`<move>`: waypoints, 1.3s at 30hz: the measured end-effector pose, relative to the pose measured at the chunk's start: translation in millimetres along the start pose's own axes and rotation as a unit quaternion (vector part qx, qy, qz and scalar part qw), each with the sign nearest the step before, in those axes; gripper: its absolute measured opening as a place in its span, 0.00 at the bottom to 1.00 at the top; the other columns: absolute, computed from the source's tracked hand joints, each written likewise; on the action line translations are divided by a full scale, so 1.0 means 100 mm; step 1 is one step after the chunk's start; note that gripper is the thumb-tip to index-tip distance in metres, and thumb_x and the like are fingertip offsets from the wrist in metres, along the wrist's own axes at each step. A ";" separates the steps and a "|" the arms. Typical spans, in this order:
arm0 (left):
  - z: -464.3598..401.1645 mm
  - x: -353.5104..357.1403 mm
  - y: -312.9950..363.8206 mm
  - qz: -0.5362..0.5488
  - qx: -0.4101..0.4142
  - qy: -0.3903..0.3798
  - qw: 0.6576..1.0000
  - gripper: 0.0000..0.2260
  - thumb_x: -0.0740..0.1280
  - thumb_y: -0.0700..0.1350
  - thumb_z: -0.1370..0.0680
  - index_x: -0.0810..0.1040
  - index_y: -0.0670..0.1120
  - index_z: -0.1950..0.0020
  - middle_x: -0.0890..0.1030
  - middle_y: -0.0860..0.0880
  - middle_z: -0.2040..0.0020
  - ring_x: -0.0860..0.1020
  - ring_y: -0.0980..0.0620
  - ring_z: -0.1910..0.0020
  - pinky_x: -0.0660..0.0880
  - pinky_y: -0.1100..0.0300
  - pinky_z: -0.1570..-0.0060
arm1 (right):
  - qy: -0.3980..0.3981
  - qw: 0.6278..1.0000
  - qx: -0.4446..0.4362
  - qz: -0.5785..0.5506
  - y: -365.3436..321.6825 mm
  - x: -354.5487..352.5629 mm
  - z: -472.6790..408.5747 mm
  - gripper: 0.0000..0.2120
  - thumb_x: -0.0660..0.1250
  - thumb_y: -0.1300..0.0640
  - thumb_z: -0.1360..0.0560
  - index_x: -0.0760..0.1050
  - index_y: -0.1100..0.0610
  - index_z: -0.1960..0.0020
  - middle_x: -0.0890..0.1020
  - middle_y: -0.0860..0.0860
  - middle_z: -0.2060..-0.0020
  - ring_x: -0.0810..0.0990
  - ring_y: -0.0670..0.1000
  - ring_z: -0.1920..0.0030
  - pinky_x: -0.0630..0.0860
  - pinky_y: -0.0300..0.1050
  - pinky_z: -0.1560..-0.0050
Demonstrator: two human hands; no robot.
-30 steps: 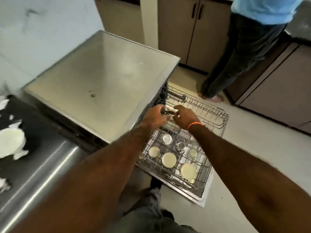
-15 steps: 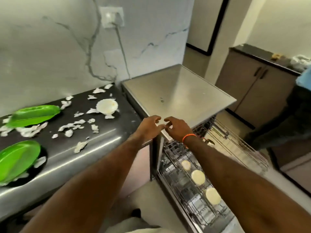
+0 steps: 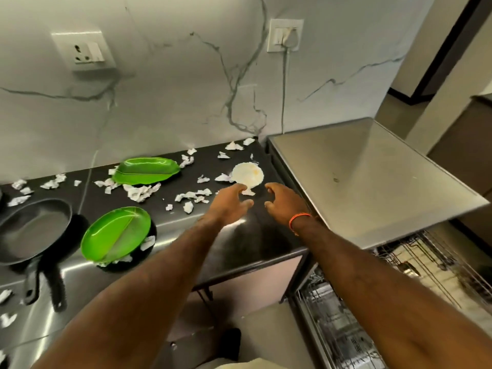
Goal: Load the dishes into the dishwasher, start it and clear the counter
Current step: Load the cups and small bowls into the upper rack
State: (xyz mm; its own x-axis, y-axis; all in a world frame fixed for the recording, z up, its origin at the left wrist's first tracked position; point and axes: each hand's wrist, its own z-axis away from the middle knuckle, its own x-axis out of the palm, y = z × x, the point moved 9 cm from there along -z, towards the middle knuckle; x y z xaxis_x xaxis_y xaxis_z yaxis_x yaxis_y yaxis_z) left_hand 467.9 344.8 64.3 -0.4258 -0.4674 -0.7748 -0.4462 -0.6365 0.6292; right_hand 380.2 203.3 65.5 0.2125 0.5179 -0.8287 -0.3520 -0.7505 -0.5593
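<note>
On the counter, left hand, right hand, both empty, flanking white bowl

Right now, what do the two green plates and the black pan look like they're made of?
The green leaf-shaped plate and the green round plate look like glossy moulded plastic: a bright, even colour with soft highlights. The black pan looks like matte dark metal, perhaps cast iron or nonstick coated; the picture cannot settle which.

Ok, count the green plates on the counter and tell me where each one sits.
2. One green plate lies far back near the wall, among torn paper scraps. The other green plate sits nearer the front edge, right of the black pan. More could be out of frame to the left.
</note>
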 end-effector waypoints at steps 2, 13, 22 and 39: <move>-0.20 -0.09 -0.12 -0.010 0.007 -0.005 1.000 0.28 0.74 0.51 0.25 0.73 0.47 0.27 0.78 0.47 0.31 0.77 0.47 0.34 0.75 0.51 0.34 | 0.002 1.000 0.004 0.006 -0.04 0.06 -0.23 0.31 0.71 0.54 0.26 0.67 0.52 0.25 0.73 0.52 0.29 0.74 0.54 0.32 0.71 0.50 0.32; -1.33 0.09 -0.70 -0.021 0.015 -0.085 0.996 0.49 0.79 0.51 0.30 0.53 0.44 0.18 0.61 0.45 0.19 0.61 0.47 0.21 0.61 0.52 0.23 | -0.049 0.994 0.080 0.057 0.20 0.47 -1.35 0.46 0.75 0.60 0.31 0.54 0.57 0.20 0.60 0.57 0.23 0.62 0.58 0.24 0.60 0.50 0.25; -1.66 0.24 -0.68 0.004 0.094 -0.095 0.991 0.46 0.80 0.51 0.32 0.59 0.49 0.19 0.70 0.48 0.24 0.70 0.47 0.27 0.68 0.51 0.28 | -0.039 0.996 0.070 -0.025 0.29 0.64 -1.54 0.32 0.75 0.58 0.34 0.67 0.48 0.33 0.77 0.52 0.38 0.77 0.56 0.37 0.77 0.53 0.41; -0.53 1.00 0.97 0.315 0.033 -0.230 0.920 0.22 0.80 0.51 0.29 0.81 0.43 0.40 0.85 0.43 0.49 0.84 0.46 0.52 0.81 0.49 0.45 | 0.141 0.947 0.123 -0.263 1.21 -0.59 0.45 0.41 0.79 0.58 0.33 0.64 0.48 0.25 0.75 0.52 0.33 0.77 0.52 0.35 0.76 0.50 0.35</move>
State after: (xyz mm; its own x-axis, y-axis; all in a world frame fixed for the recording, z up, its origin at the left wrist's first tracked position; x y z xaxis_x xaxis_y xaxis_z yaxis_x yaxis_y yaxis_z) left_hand 423.7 204.2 44.6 -0.8975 -0.4124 -0.1564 -0.0377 -0.2817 0.9588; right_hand 284.3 100.3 48.1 0.6395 0.6374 -0.4299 -0.3239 -0.2837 -0.9025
